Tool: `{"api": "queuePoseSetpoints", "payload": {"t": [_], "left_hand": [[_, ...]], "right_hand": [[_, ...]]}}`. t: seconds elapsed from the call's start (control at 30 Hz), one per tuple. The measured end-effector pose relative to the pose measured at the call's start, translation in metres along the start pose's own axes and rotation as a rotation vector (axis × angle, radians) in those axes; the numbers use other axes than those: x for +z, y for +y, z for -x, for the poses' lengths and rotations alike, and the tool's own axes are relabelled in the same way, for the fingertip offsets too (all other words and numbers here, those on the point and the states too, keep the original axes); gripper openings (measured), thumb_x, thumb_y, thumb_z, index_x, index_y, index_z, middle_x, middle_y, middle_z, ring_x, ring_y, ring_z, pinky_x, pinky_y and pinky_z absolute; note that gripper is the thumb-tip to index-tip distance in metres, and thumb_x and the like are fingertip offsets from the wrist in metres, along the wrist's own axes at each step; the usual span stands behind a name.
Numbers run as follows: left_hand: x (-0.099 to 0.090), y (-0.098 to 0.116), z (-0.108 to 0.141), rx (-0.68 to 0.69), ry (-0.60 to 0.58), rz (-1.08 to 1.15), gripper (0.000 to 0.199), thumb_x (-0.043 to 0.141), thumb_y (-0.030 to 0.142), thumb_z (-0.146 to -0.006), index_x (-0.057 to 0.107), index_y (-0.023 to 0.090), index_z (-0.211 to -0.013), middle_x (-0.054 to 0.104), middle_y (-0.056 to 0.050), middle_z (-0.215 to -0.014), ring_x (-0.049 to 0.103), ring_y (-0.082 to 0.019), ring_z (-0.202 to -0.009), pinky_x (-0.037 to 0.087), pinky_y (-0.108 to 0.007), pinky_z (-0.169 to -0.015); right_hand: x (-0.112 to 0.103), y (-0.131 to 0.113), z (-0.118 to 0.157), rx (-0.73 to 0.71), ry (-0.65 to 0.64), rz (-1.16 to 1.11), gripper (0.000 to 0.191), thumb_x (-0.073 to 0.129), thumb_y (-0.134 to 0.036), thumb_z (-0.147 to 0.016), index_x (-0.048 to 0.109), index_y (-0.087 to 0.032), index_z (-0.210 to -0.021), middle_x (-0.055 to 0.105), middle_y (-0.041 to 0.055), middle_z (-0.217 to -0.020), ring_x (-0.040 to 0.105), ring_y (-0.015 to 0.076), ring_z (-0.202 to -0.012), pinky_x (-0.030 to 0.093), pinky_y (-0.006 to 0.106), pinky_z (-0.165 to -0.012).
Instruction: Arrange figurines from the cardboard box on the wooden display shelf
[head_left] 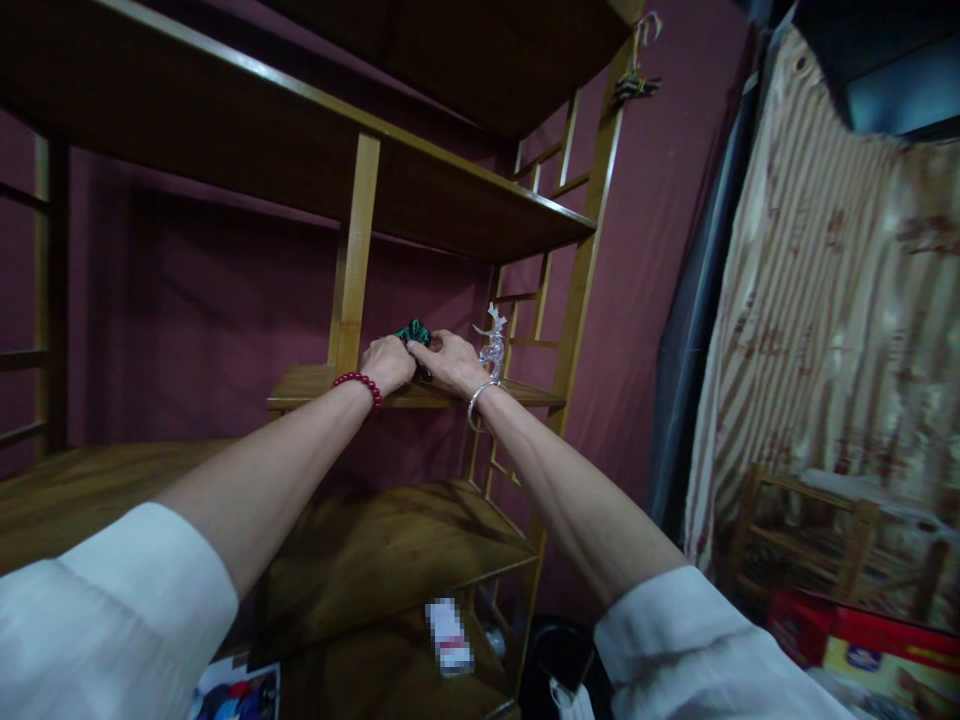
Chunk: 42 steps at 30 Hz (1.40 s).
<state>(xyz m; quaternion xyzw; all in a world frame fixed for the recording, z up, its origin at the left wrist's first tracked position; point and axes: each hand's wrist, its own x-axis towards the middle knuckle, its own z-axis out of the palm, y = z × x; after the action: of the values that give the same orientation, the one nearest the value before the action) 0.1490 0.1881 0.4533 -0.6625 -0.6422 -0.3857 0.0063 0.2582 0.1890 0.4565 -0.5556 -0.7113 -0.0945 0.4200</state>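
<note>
Both of my arms reach out to a small middle shelf (pixel 517 392) of a wooden shelving unit. A dark green, glossy object (pixel 414 332) with a bumpy or folded surface sits between my hands; its lower part is dark and mostly covered. My left hand (pixel 388 362), with a red bead bracelet at the wrist, is closed around its left side. On the other side, my right hand (pixel 451 362), wearing a silver bangle, grips it with bent fingers. Just behind my right wrist a clear deer figurine (pixel 492 345) stands upright on the shelf.
Wooden uprights (pixel 356 250) and upper boards frame the reach. A blurred white box (pixel 450 636) lies on a lower shelf. A twig bundle (pixel 637 86) hangs from the right post. To the right are a striped curtain (pixel 795 300), a wooden stool (pixel 814 500) and a red box (pixel 892 640).
</note>
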Motion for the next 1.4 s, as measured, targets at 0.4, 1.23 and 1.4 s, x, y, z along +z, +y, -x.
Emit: {"api": "queuePoseSetpoints", "payload": {"t": [0.4, 1.23, 1.4], "left_hand": [[0.001, 0.006, 0.011, 0.147, 0.036, -0.163, 0.032, 0.046, 0.027, -0.076, 0.065, 0.009, -0.094, 0.065, -0.02, -0.094, 0.06, -0.027, -0.093, 0.047, -0.03, -0.075], [-0.01, 0.004, 0.022, 0.067, 0.272, 0.018, 0.029, 0.05, 0.028, -0.074, 0.064, 0.01, -0.091, 0.047, -0.018, -0.112, 0.058, -0.024, -0.09, 0.043, -0.028, -0.083], [-0.01, 0.003, 0.017, 0.016, 0.283, 0.092, 0.034, 0.049, 0.022, -0.074, 0.054, 0.008, -0.105, 0.051, -0.02, -0.111, 0.056, -0.026, -0.097, 0.043, -0.03, -0.082]], "right_hand": [[0.0, -0.004, -0.001, -0.012, 0.017, 0.089, 0.042, 0.048, -0.048, -0.077, 0.059, -0.014, -0.098, 0.064, 0.0122, -0.097, 0.058, 0.0234, -0.094, 0.041, 0.028, -0.076], [-0.002, 0.004, 0.0, -0.072, -0.013, 0.045, 0.036, 0.054, -0.029, -0.072, 0.056, -0.021, -0.107, 0.063, 0.0069, -0.105, 0.057, 0.0228, -0.097, 0.042, 0.028, -0.081], [-0.001, 0.009, -0.004, -0.076, -0.032, -0.015, 0.043, 0.053, -0.024, -0.072, 0.053, -0.021, -0.114, 0.06, 0.0067, -0.111, 0.056, 0.0207, -0.1, 0.041, 0.026, -0.084]]}}
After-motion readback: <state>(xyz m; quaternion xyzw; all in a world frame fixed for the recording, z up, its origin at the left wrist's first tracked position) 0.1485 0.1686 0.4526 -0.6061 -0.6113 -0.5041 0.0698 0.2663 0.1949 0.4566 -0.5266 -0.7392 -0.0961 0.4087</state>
